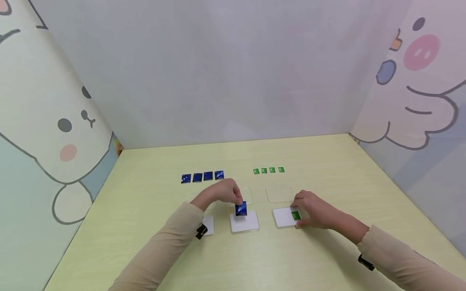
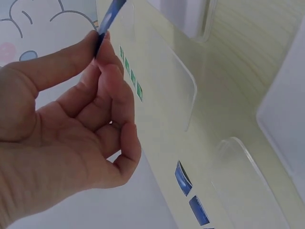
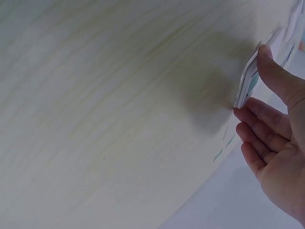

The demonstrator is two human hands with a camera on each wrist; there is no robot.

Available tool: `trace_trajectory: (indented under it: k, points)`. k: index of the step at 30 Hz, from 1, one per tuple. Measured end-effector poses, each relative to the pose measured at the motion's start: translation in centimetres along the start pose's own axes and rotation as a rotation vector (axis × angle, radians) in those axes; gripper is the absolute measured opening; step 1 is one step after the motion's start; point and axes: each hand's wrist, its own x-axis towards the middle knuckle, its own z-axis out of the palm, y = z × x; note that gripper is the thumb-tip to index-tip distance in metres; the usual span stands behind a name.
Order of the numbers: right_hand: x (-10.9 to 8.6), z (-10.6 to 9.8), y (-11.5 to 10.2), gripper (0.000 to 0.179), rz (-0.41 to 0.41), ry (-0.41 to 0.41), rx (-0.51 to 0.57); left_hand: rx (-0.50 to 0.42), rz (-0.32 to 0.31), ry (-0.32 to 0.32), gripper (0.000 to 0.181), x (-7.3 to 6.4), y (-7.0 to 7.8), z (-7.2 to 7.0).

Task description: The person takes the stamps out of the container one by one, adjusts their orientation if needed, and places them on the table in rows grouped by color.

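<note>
My left hand (image 1: 226,191) pinches a small blue picture card (image 1: 241,209) between thumb and forefinger, over the middle white rectangular card stack (image 1: 244,224). In the left wrist view the blue card (image 2: 108,24) stands edge-on, and the other fingers curl in loosely. My right hand (image 1: 316,211) holds the right white card stack (image 1: 282,218) by its side, thumb on the near edge and fingers on the far edge. A small green card (image 1: 296,216) lies on that stack's right end. Another white stack (image 1: 209,224) is partly hidden behind my left sleeve.
Several blue cards (image 1: 208,176) lie in a row at the back left of the table (image 1: 255,258). A row of several small green cards (image 1: 272,170) lies at back right. Clear plastic lids (image 1: 278,194) lie behind the white stacks. Upright panels (image 1: 233,81) enclose the back and sides.
</note>
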Motion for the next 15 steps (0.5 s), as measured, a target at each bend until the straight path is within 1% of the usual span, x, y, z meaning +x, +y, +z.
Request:
trace_trajectory:
  k: [7, 15]
  points:
    - [0.0, 0.0, 0.0, 0.048, -0.002, 0.002, 0.000, -0.026, -0.014, 0.009, 0.009, -0.5, -0.9, -0.1]
    - [-0.1, 0.1, 0.0, 0.048, -0.013, 0.013, -0.011, -0.025, -0.013, 0.028, 0.008, -1.0, -1.5, -0.3]
